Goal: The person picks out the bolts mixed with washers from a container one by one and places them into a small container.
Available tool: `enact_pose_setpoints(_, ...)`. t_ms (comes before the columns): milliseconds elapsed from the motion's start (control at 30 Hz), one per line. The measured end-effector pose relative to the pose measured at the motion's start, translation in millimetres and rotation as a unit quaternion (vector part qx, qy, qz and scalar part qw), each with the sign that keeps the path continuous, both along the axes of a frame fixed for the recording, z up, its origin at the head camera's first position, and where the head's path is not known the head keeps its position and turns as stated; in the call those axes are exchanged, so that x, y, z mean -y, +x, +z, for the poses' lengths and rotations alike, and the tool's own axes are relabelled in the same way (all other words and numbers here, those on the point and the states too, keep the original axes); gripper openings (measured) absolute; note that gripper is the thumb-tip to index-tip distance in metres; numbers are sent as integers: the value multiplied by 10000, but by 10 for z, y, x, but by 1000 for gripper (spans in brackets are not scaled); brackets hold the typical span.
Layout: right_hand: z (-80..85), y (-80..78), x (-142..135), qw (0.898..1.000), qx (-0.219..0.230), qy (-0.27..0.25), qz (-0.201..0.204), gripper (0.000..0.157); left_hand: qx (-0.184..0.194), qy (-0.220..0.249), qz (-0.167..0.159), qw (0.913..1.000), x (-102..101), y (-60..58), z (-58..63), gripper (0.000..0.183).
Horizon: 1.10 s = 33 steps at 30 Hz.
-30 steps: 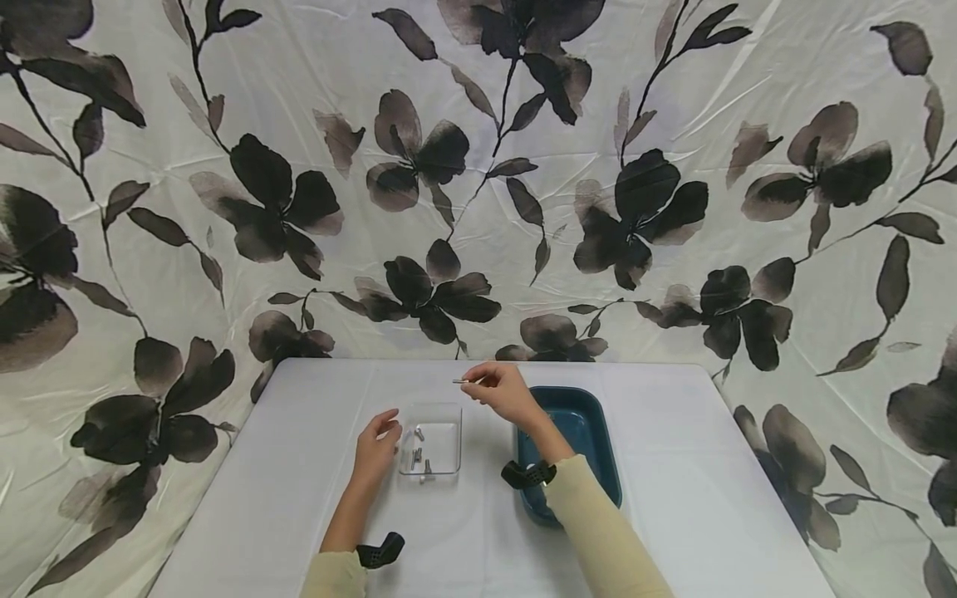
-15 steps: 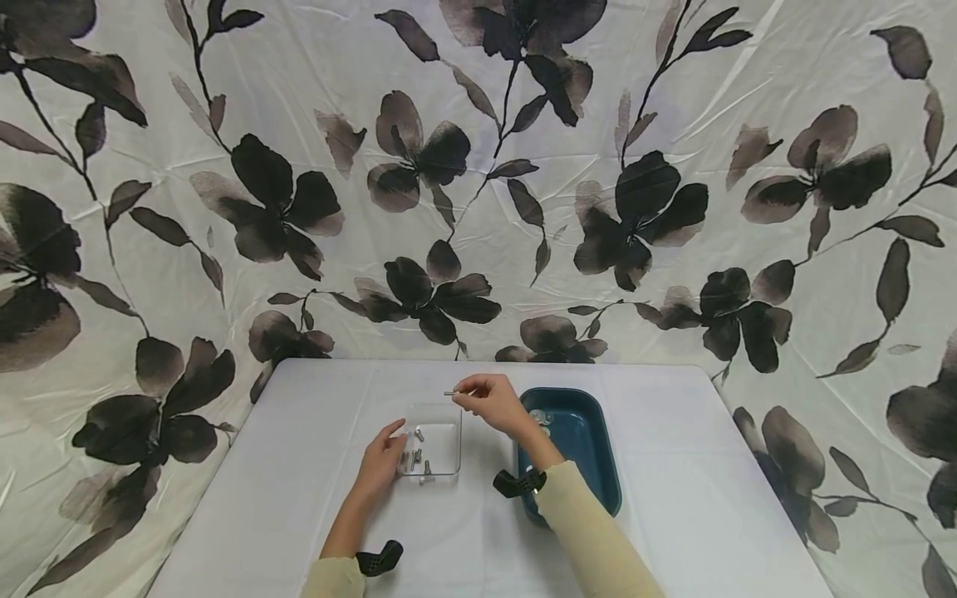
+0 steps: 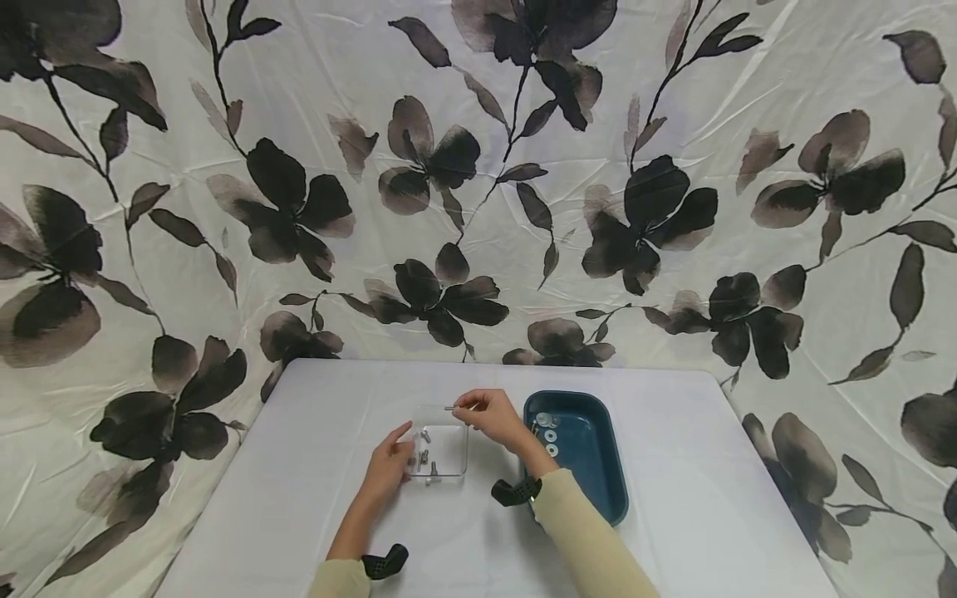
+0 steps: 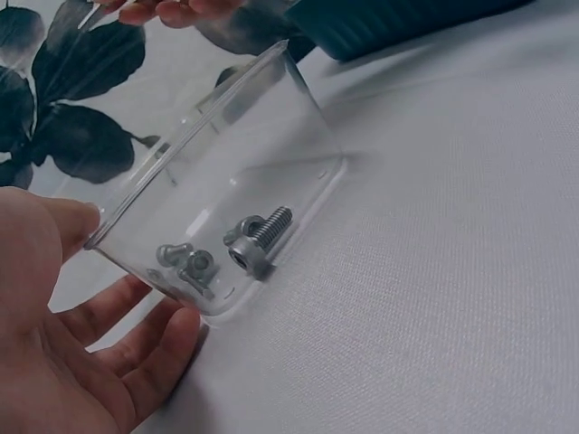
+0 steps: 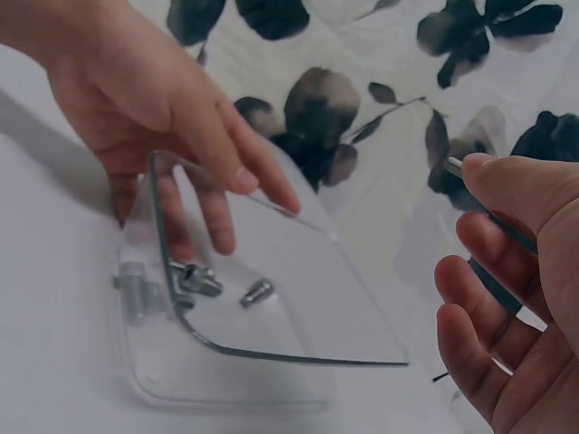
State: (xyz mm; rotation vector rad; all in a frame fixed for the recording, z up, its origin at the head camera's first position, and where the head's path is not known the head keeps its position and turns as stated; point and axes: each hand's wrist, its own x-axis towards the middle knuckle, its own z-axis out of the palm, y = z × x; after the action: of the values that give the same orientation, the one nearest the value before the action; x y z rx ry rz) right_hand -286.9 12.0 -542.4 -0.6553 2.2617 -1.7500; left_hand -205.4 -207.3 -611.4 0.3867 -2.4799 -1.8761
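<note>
Smooth clear plastic box (image 4: 271,145), shiny metal screws (image 4: 262,240).

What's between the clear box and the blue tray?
In the head view, the visible stretch between the clear box and the blue tray is bare white table; the right-hand grip and black wristband show over it.

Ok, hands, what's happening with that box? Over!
Left hand touching clear box. Right hand pinching small metal piece. Screws inside. Nothing seems in the way.

Backdrop (image 3: 553,149): pale creased fabric, printed with dark flowers (image 3: 652,187) and leafy stems (image 3: 534,206)
Tabletop (image 3: 688,482): spread with white woven cloth (image 4: 434,235), far corners rounded
Light: soft, shadows faint
</note>
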Motion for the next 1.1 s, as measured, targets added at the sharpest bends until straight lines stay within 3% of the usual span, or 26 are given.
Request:
enact_pose_setpoints(667, -276, -10, 210, 9997, 209, 96, 51, 15, -101, -147, 16, 9998, -44, 44, 7, 45)
enact_pose_setpoints(1000, -307, 30, 246, 9995, 322, 35, -23, 36, -92, -112, -5, 9999, -42, 44, -8, 45)
enact_pose_setpoints(1100, -316, 30, 251, 9993, 354, 110, -92, 35, -140, -112, -25, 9998, -34, 47, -11, 45)
